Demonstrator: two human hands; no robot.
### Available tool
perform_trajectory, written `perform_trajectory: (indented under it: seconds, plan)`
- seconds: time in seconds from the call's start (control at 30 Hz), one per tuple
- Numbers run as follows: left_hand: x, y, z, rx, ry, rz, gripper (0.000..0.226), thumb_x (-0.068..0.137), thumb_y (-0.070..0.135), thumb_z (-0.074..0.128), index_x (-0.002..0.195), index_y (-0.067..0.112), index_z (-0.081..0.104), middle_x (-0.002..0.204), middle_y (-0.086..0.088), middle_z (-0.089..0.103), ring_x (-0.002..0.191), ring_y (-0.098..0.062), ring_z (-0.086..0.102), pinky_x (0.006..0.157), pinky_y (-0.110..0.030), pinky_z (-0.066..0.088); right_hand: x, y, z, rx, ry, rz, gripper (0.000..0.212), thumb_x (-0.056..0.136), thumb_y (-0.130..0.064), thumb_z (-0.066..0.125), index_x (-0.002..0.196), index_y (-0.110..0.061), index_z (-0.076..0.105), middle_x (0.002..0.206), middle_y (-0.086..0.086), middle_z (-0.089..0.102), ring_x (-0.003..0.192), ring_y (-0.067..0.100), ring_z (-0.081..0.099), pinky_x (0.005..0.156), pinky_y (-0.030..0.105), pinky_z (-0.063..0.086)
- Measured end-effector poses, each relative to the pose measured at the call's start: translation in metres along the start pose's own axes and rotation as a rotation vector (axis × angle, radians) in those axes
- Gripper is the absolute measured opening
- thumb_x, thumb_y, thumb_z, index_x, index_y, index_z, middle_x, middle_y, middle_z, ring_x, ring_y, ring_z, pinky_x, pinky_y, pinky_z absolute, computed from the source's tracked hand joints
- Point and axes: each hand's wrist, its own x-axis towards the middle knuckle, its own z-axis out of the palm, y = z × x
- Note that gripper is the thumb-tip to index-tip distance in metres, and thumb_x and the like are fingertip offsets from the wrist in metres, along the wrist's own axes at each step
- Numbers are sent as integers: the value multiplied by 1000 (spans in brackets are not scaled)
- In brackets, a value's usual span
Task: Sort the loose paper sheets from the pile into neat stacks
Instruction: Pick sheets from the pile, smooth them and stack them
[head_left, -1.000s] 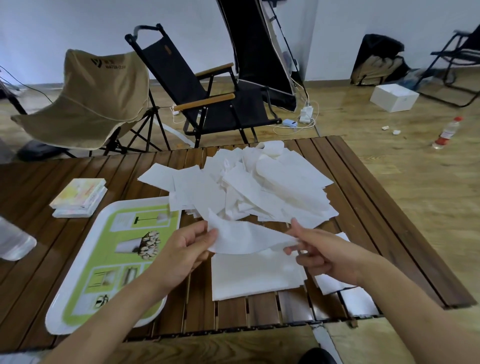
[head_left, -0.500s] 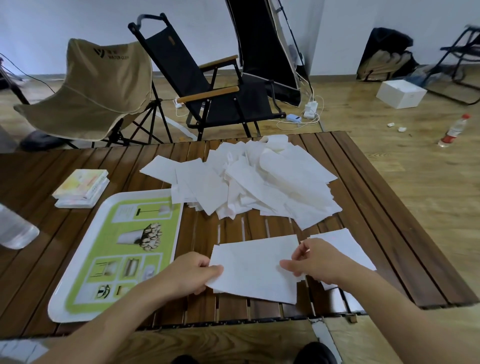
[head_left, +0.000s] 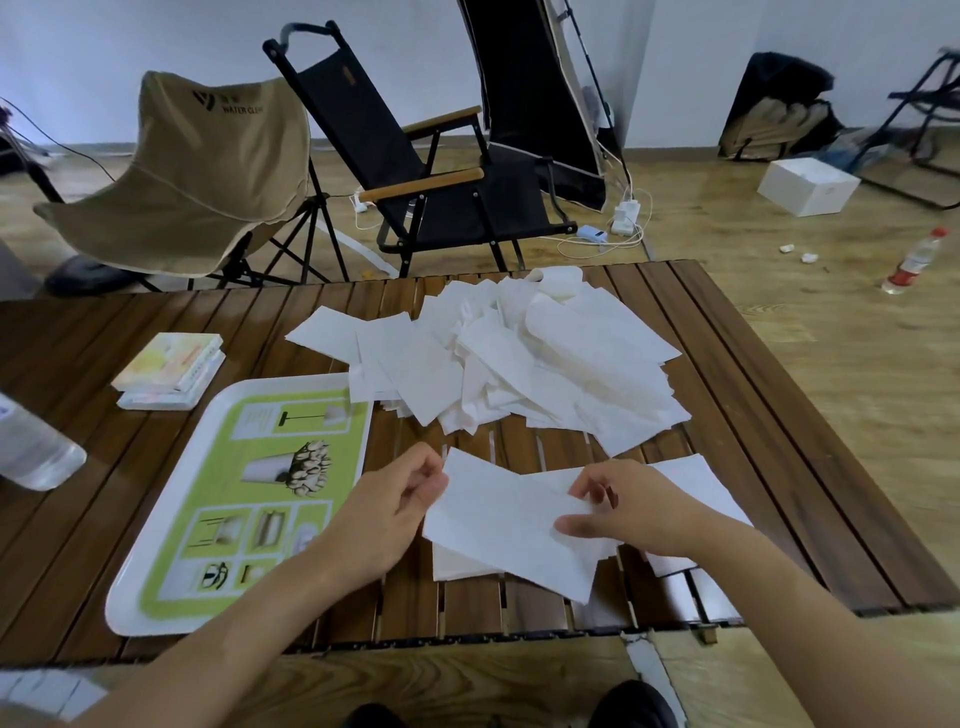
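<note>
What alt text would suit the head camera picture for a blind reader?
The left hand and right hand hold a paper sheet by its ends over a small stack on a slatted wooden table. A loose pile lies behind, a green tray to the left.

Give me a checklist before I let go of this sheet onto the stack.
1. Left hand pinches the left edge of the sheet: ok.
2. Right hand holds its right edge: ok.
3. Sheet squared with stack beneath: not ok, skewed.
4. Sheet flat on stack: cannot tell.
5. Pile apart from stack: ok.
</note>
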Motion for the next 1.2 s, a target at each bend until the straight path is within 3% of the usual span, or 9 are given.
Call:
perform_trajectory:
  seconds: [0.1,0.23,0.33,0.47,0.6,0.8,0.97,1.07,1.2]
  plan:
    - [2,-10,5,-117,-7,-102,20,106,32,49,90,21,52,61,6,49,54,-5,38,58,-23,34,0,9,-5,135,-37,-29,21,87,-40,78,78,-25,65,76,-11,63,71,7,59,70,22,47]
    - [0,-17,17,-6,-111,-212,22,108,34,44,95,19,52,65,4,64,55,-2,52,62,-24,41,6,18,-9,182,103,0,40,89,-42,74,68,-17,53,64,-4,51,59,10,47,62,23,40]
    - [-2,-20,22,96,-159,-238,22,109,36,41,95,21,50,70,1,68,56,1,56,60,-21,41,12,21,-6,67,161,24,34,90,-43,72,71,-19,58,64,-8,61,59,9,53,60,20,40]
    - [-2,-24,24,240,-156,-251,20,107,41,41,92,30,47,71,-1,66,62,-12,61,65,-36,51,13,16,1,-86,169,76,25,92,-46,69,82,-24,62,78,-4,67,70,11,61,61,23,43]
    - [17,-22,14,586,1,-148,16,105,45,46,103,30,46,72,7,61,65,-8,60,65,-33,56,15,11,2,-193,169,116,25,94,-47,65,84,-25,59,82,-5,65,73,11,61,62,25,45]
    - [91,-37,-5,960,147,-16,42,103,49,48,133,20,40,94,1,71,79,-20,71,57,-31,45,16,1,10,-236,126,157,25,97,-44,61,82,-26,52,84,-6,60,75,9,57,63,23,44]
    - [98,-44,-7,1115,241,157,39,108,37,30,97,16,61,74,1,58,48,-17,53,41,-30,44,10,-4,3,-266,191,183,31,99,-53,54,88,-24,57,83,-5,64,73,10,62,62,24,46]
    - [78,-30,-14,1020,366,306,28,108,34,47,93,16,64,97,-2,55,44,-13,40,35,-25,37,8,-5,-6,-171,279,142,35,99,-52,53,86,-20,57,78,-1,64,68,12,61,57,24,43]
    - [59,-15,-20,737,407,288,20,103,30,60,105,20,77,109,6,69,62,-21,67,48,-32,53,8,-13,-5,12,239,64,32,98,-49,58,85,-21,61,79,-3,67,72,10,62,59,21,41]
